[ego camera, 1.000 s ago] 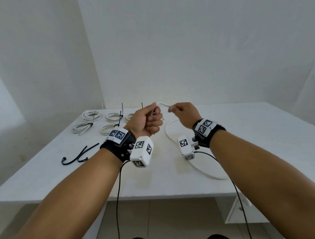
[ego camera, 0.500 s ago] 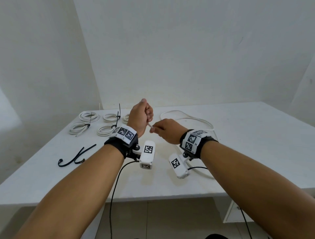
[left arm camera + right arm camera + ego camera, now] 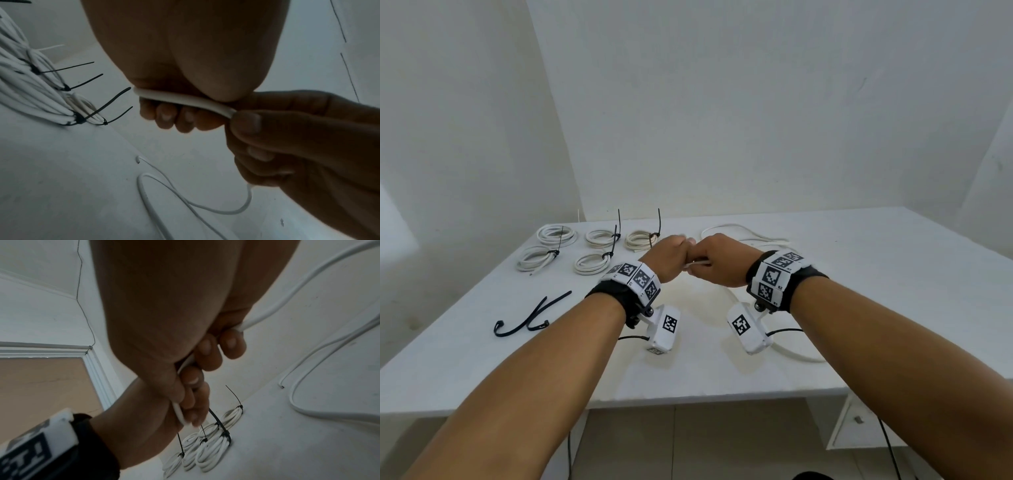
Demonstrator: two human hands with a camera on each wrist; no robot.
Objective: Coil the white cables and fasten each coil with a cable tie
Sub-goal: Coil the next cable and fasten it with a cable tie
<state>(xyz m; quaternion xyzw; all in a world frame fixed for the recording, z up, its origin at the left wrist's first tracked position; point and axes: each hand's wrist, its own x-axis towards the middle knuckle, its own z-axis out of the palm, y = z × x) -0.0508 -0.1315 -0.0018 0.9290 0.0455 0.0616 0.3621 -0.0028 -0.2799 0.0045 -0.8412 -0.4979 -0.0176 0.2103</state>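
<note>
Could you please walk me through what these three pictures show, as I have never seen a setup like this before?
There is no machine here: a person works with two bare hands, wearing cameras and black-and-white marker bands on both wrists. The wide picture comes from a camera on the head, looking down at a white table. The other two look along each hand from the wrist. At the back left of the table lie five finished coils of white cable, each bound with a black cable tie; loose black cable ties lie nearer the front. The left hand grips the end of a long loose white cable in a fist, and the right hand pinches it just beside; the rest trails over the table.
</note>
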